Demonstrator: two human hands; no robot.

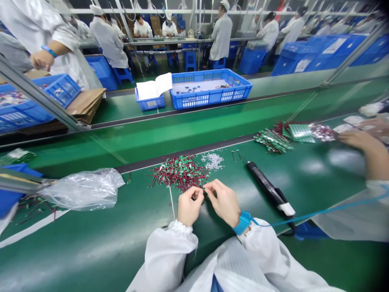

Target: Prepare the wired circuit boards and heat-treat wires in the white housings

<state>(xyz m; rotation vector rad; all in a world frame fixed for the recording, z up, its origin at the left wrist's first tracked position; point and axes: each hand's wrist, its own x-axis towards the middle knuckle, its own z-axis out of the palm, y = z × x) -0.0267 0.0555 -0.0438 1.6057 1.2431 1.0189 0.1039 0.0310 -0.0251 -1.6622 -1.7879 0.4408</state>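
Two hands come together at the near edge of a heap (182, 170) of small green parts with dark red leads: the left hand (187, 209) and the right hand (225, 202). Their fingers (199, 197) are drawn narrow, tips almost meeting, with a speck of green beside them — too small and too hidden to tell whether they grip it or it lies behind. The heap sits on the green bench (121, 239), just beyond the fingers. Touching or just beside its right side is a scatter of pale bits (213, 161), and to the right of those lie two thin pieces (234, 155). Further right, a black screwdriver (267, 184) lies slantwise, its white end nearer the person. A blue strap (243, 223) circles the right wrist, with a blue cord (322, 211) running off to the right.

Well left of the heap lies a clear bag (88, 190). On the right, a co-worker's hand (361, 140) is near a group of green boards (273, 138). Across the sunken green channel (182, 127) stand a blue basket (209, 97) and, beside it, a small bin (150, 104) with white paper (154, 86) on top.
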